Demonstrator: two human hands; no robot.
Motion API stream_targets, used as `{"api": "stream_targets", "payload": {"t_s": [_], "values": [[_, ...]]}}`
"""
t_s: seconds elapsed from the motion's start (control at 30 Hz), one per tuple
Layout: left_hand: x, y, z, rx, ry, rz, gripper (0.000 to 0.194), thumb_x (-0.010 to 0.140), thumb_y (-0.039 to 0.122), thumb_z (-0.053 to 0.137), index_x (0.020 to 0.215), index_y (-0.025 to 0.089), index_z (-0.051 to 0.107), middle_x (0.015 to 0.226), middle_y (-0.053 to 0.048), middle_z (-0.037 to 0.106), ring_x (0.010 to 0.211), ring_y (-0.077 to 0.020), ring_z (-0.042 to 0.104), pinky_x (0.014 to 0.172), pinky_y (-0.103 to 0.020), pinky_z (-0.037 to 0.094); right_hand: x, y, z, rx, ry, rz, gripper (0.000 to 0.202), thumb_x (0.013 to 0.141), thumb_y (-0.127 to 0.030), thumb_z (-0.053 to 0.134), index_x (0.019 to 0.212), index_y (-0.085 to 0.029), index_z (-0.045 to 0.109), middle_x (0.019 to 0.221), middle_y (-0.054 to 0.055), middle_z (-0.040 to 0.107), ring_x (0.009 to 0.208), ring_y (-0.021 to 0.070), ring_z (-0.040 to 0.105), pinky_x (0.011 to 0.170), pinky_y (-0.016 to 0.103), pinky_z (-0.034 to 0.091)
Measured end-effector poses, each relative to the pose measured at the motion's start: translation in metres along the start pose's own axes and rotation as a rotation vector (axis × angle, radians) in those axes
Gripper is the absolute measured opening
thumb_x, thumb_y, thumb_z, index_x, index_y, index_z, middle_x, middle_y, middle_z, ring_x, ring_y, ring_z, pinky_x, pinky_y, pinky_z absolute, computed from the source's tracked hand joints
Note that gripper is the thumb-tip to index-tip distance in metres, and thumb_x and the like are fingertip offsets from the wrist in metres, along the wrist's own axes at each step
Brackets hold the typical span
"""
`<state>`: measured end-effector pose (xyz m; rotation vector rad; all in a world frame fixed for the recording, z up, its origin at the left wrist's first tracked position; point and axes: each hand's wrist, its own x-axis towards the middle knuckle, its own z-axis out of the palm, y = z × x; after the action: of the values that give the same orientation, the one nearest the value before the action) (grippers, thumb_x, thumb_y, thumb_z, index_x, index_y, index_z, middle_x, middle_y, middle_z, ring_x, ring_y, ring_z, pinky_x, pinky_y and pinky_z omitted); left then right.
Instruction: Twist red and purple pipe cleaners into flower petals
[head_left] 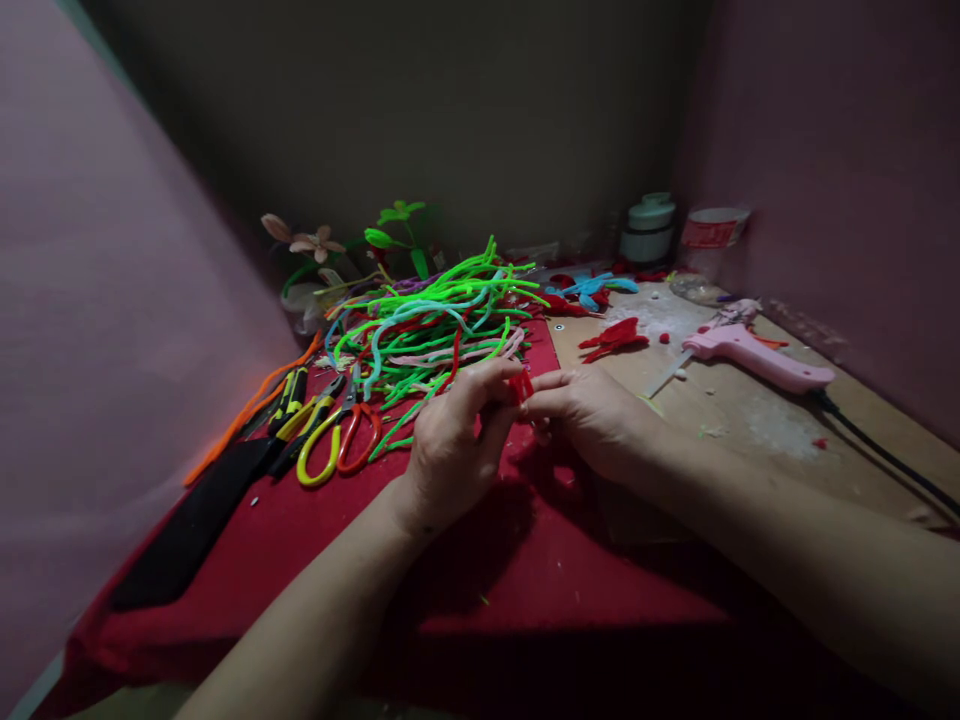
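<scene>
Between both hands, above the red cloth, is a small red pipe cleaner piece, mostly covered by fingers. My left hand is closed, pinching it from the left. From the right, the thumb and fingertips of my right hand pinch the same piece. Just beyond my hands lies a heap of green pipe cleaners, with light blue, pink and red ones mixed in. To the right of the heap, a red fuzzy shape rests on a tan board.
Scissors with yellow and red handles, yellow-black pliers and a black strap-like item lie left. A pink glue gun with a black cord is right. Fuzzy flowers, a lidded jar and a cup stand behind.
</scene>
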<state>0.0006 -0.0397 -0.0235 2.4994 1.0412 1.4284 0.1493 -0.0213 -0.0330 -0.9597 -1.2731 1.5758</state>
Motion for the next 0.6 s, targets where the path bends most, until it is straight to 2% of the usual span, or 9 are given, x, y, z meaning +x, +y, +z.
{"api": "stream_targets", "payload": {"t_s": [0.17,0.4,0.6], "values": [[0.002,0.002,0.0,0.011,-0.03,0.037,0.035,0.074,0.005,0.058,0.104,0.019,0.049,0.082,0.002,0.059,0.071,-0.0065,0.059,0.068,-0.017,0.049,-0.001,-0.002,-0.001,-0.069,0.028,0.001,0.001,0.057,-0.013,0.057,0.056,-0.014,0.057,0.048,-0.003,0.047,0.043,0.0072,0.036,0.044,0.024,0.025],[0.002,0.001,-0.002,0.108,-0.009,0.03,0.032,0.075,0.008,0.058,0.104,0.02,0.049,0.084,0.002,0.061,0.069,-0.0062,0.059,0.066,-0.016,0.048,-0.003,-0.011,0.004,0.049,0.027,-0.043,0.011,0.059,-0.012,0.053,0.049,-0.014,0.052,0.044,-0.003,0.046,0.044,0.0076,0.04,0.047,0.023,0.031],[0.0,-0.001,-0.001,0.193,-0.043,0.078,0.028,0.077,0.01,0.056,0.102,0.02,0.049,0.085,0.001,0.062,0.071,-0.0074,0.061,0.067,-0.017,0.047,-0.002,-0.009,0.003,0.034,0.045,0.0,0.013,0.06,-0.011,0.054,0.047,-0.015,0.051,0.041,-0.003,0.046,0.039,0.0063,0.037,0.041,0.023,0.024]]}}
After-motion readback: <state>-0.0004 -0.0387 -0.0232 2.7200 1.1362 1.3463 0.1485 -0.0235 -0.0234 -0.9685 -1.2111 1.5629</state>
